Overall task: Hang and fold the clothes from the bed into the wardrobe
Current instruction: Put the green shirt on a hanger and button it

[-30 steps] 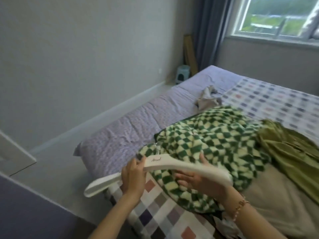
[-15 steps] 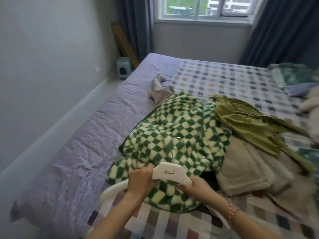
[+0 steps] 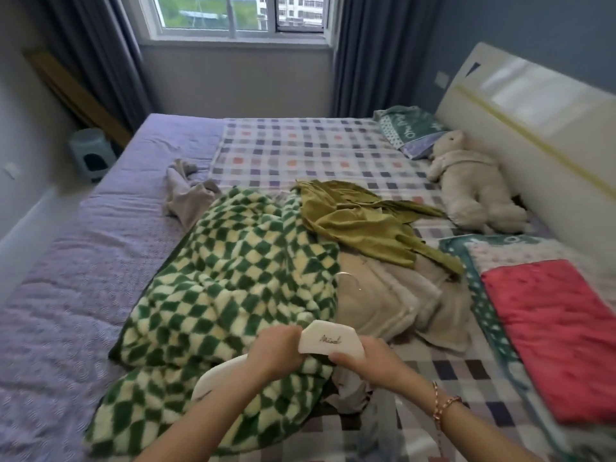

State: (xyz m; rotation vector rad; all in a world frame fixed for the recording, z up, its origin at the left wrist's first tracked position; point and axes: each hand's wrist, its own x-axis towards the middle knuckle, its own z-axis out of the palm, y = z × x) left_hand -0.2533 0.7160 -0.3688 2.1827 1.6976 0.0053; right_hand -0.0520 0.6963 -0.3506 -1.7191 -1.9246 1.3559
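I hold a white plastic hanger (image 3: 328, 340) low over the near edge of the bed (image 3: 76, 271). My left hand (image 3: 271, 351) grips its left arm, and my right hand (image 3: 366, 363) grips its right side just below the centre. Its thin metal hook (image 3: 350, 278) points away from me over the clothes. Under and beyond the hanger lies a fluffy green-and-cream checked garment (image 3: 233, 275). To its right are a beige fleece garment (image 3: 390, 295), an olive-green top (image 3: 363, 225) and a small grey garment (image 3: 186, 195).
A cream plush bear (image 3: 473, 185) lies by the white headboard (image 3: 533, 128). Pillows (image 3: 410, 128) sit at the far right, a red towel (image 3: 560, 335) at the near right. A small blue stool (image 3: 90, 155) stands by the left wall under the curtained window (image 3: 240, 15).
My view has swung right, from the left wall to the whole bed and headboard. Both hands have kept hold of the hanger, which has turned so its hook points away from me.
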